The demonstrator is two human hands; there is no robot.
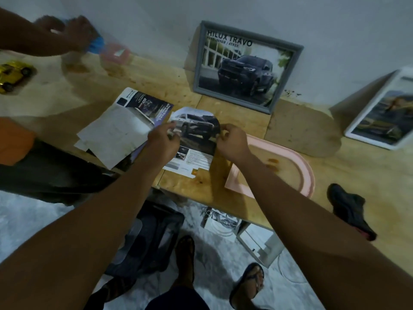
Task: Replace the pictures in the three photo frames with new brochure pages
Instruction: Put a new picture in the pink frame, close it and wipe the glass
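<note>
Left hand (163,140) and right hand (232,142) pinch the page (196,130) near the counter's (357,171) front edge; an uneven tug could tear it.

Both hands (164,139) (232,142) pinch a brochure page (196,139) above the wooden table (335,166).

1. One frame (245,66) leans on the wall at the desk's (368,175) back edge, a second frame (380,113) to its right.
2. A third frame (307,173) lies flat near the front edge.
3. The brochure page (196,135) is just left of it, and the brochure stack (118,128) further left.
</note>
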